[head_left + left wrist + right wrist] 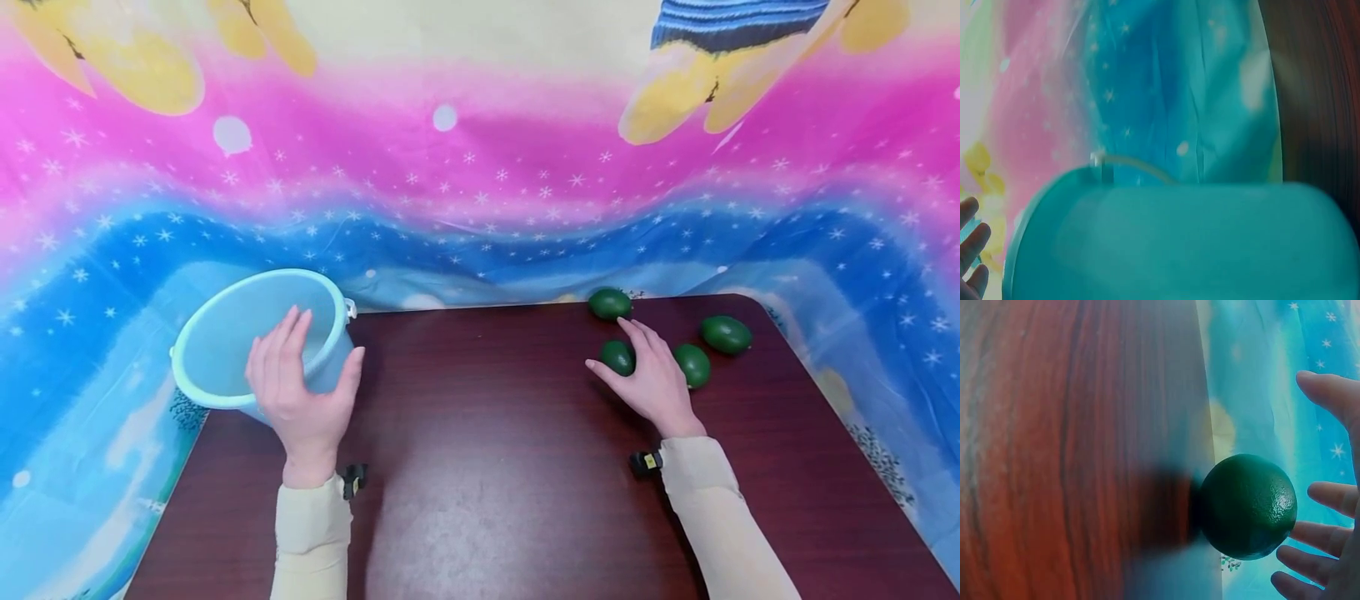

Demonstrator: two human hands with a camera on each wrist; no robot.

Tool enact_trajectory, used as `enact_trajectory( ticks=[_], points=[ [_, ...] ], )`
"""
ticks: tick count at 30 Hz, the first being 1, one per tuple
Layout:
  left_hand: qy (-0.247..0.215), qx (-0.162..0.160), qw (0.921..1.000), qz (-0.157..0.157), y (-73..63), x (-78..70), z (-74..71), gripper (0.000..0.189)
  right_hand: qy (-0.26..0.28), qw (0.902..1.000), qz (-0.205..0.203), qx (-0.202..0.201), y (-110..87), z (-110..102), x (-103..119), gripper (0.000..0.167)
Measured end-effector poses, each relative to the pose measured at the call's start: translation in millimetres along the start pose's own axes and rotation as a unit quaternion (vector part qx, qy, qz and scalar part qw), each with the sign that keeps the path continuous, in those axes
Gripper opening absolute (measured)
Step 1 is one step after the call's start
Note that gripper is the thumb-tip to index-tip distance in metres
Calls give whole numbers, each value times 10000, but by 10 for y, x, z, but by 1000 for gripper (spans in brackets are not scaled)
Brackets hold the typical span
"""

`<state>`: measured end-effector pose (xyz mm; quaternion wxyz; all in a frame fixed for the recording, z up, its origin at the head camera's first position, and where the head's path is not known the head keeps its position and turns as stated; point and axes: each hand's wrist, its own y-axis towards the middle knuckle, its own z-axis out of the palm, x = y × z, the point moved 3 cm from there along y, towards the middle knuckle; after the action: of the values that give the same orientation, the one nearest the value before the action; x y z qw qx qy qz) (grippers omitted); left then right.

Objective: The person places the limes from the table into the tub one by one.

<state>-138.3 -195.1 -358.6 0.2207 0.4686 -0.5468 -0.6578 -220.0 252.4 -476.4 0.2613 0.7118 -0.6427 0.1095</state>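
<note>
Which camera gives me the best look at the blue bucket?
The head view: it shows most of the blue bucket's rim and some of its inside, though the left hand hides part. The left wrist view shows its side close up, cut off by the picture's lower edge. The right wrist view doesn't show it.

Both forearms extend forward in cream fabric sleeves (311, 542). The bare left hand (303, 387) holds its fingers extended, thumb spread; the bare right hand (656, 383) parts thumb from fingers.
</note>
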Motion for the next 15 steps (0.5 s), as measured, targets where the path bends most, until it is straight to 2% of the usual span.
enact_trajectory(
  ticks=[6, 11, 15],
  points=[
    [401, -172, 9985, -337, 32, 186, -193, 64, 28, 10000, 5, -12, -28, -6, -22, 97],
    [822, -317, 9933, -746, 50, 470, -365, 64, 83, 10000, -2, -2, -62, 9, -44, 94],
    [1035, -393, 9865, -1203, 26, 697, -503, 61, 140, 9999, -1, 8, -79, 25, -59, 91]
  ],
)
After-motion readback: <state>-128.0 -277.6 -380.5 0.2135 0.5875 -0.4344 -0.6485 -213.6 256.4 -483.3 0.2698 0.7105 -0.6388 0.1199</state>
